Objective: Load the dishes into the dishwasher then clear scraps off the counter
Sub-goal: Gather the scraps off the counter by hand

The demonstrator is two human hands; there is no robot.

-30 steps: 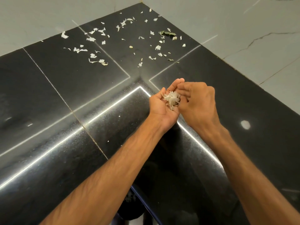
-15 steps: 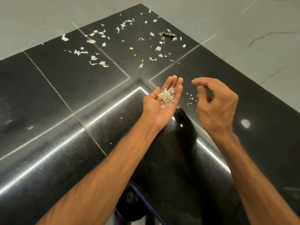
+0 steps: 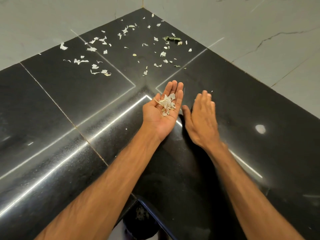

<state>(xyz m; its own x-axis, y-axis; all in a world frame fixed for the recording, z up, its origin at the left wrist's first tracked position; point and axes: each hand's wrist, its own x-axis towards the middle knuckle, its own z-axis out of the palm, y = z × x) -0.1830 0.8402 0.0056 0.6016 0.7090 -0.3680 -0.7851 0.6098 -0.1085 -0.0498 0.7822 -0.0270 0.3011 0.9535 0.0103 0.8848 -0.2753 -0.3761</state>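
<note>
My left hand lies palm up over the black counter, fingers straight, with a small heap of pale scraps resting in the palm. Just to its right my right hand is flat, palm down, fingers straight, low over the counter. It is blurred and holds nothing. Several loose white scraps and a dark green leaf bit lie scattered in the far corner of the counter. No dishes or dishwasher are in view.
Grey marble-look walls meet at the counter's far corner. The counter is L-shaped, and its inner front edge runs below my arms. A dark round thing sits on the floor under that edge.
My right hand left the left palm, opened from a pinch, and went flat down to the counter right of my left hand. The few scraps seen there are now hidden or gone.
</note>
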